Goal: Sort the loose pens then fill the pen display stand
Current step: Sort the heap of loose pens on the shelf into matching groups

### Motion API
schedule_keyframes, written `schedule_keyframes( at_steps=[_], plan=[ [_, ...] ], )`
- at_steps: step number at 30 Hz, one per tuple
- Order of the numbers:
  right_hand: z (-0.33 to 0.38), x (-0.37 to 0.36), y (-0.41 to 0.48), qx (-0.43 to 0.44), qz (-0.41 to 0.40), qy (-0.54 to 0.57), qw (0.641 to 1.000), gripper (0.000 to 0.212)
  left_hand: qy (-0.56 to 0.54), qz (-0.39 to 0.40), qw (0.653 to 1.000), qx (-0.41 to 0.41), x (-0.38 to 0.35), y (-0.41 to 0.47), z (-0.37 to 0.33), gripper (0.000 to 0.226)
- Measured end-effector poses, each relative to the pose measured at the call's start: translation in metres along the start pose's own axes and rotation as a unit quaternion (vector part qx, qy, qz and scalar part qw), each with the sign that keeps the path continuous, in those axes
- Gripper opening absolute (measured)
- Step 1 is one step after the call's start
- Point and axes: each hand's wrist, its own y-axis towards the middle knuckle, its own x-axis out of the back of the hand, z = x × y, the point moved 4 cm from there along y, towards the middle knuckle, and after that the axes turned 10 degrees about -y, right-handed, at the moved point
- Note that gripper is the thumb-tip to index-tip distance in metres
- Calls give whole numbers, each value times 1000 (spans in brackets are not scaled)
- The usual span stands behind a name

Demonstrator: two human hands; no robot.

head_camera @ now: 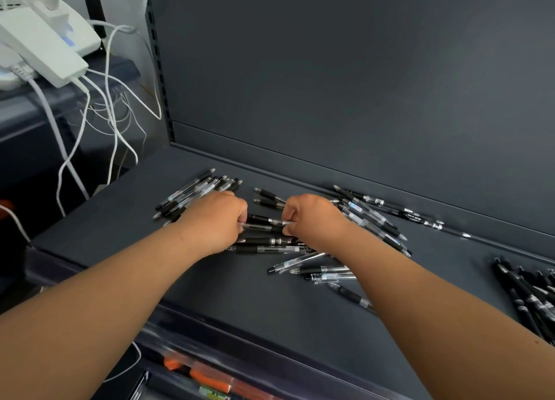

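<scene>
Both hands on pens at mid-shelf

The left hand [216, 219] and right hand [312, 219] each close a grip on opposite ends of the held pens [264, 228] — the left pile [195, 192] and right pile [375, 216] flank them, with bare shelf [240, 303] toward the front edge.

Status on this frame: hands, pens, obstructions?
Left hand, right hand both pinch pens in middle pile. Left bundle, right bundle lie apart. Nothing in the way.

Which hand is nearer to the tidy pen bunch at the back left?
Left. The left hand lies beside the bunch; the right hand is farther right, over the middle pile.
</scene>
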Motion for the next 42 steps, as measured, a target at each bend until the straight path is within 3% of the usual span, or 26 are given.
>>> schedule_keyframes(
  at_steps=[6,12,19,25,39,42],
  plan=[
    [-24,26,-11,-53,-55,114,990,9,-112,10,993,47,14,2,3,8],
    [-33,32,-20,-81,-43,222,971,16,-229,-1,970,83,23,9,5,12],
    [-34,21,-14,-80,20,334,939,22,-81,-113,982,127,36,8,25,18],
    [-36,23,-4,-87,-26,279,956,18,2,-99,986,138,29,1,38,22],
    [-14,12,31,-29,-25,3,999,25,-1,-93,993,74,22,12,13,29],
    [-14,10,34,-37,-22,19,999,25,-18,-92,995,35,19,18,3,27]
  ],
)
